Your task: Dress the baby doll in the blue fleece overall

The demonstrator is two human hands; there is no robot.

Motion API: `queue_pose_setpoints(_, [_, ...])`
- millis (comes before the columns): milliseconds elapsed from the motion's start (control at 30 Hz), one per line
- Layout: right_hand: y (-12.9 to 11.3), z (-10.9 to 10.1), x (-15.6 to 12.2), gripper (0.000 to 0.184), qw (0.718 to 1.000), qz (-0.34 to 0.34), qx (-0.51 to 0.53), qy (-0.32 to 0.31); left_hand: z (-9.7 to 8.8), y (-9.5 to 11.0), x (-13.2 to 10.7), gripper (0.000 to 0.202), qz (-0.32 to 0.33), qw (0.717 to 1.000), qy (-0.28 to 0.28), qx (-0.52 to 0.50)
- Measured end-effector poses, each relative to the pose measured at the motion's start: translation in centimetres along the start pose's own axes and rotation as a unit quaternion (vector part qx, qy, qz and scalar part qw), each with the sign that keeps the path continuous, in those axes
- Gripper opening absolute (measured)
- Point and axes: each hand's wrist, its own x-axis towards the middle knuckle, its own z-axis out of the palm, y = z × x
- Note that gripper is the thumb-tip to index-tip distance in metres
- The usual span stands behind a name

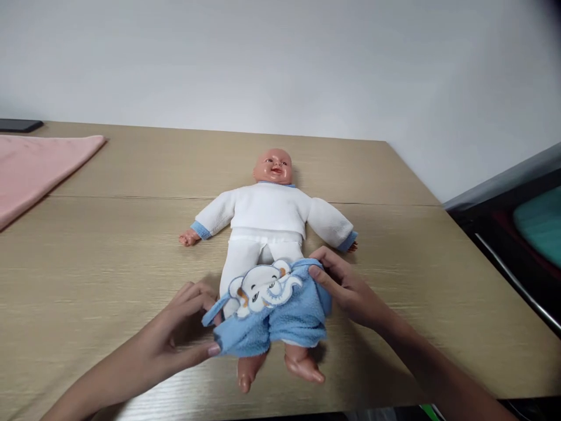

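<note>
A baby doll lies on its back on the wooden table, head toward the wall, in a white top with blue cuffs. Blue terry overalls with a white elephant face on the bib are around its lower legs, and its bare feet stick out of the leg ends. My left hand pinches the overalls' edge near a strap on the left. On the right, my right hand grips the upper edge between thumb and fingers. White cloth covers the doll's thighs above the overalls.
A pink cloth lies on the table at the left, with a dark flat object behind it. A white wall rises at the back. Black furniture with a teal cloth stands beyond the right edge.
</note>
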Motion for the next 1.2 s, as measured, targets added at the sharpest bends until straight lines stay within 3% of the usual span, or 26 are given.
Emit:
queue_pose_setpoints(167, [-0.7,0.0,0.2,0.035,0.996,-0.019,-0.076,-0.04,0.8,0.1,0.1,0.013,0.001,0.999,0.003,-0.036])
queue_pose_setpoints(367, [0.6,1.2,1.6,0.037,0.997,-0.015,0.057,0.049,2.0,-0.5,1.5,0.03,-0.029,0.987,0.058,-0.148])
queue_pose_setpoints(533, [1.5,1.5,3.3,0.039,0.995,-0.022,0.073,0.066,1.8,-0.3,3.7,0.039,-0.043,0.975,0.033,-0.214])
queue_pose_setpoints(633, [1.2,0.7,3.4,0.034,0.999,-0.021,0.0,0.033,1.0,0.0,4.0,0.04,-0.046,0.987,0.047,-0.148])
queue_pose_setpoints(767, [0.6,0.0,3.3,0.03,0.999,-0.04,-0.03,-0.004,0.1,0.8,3.5,0.022,0.044,0.995,0.086,-0.004])
queue_pose_setpoints(833, [0.6,0.2,3.4,0.023,0.993,-0.099,-0.052,0.029,0.0,1.2,3.6,0.014,0.089,0.989,0.112,0.031])
queue_pose_setpoints(933, [0.8,0.9,4.1,0.014,0.975,-0.163,-0.108,0.104,0.1,1.3,4.6,0.015,0.1,0.987,0.12,0.031])
queue_pose_setpoints(1067, [1.4,1.7,5.6,0.016,0.969,-0.124,-0.132,0.168,0.4,0.1,7.7,0.026,0.061,0.981,0.176,-0.051])
queue_pose_setpoints(1200, [2.0,1.8,7.6,0.03,0.981,-0.069,-0.052,0.172,0.4,-0.8,11.3,0.042,0.029,0.96,0.209,-0.184])
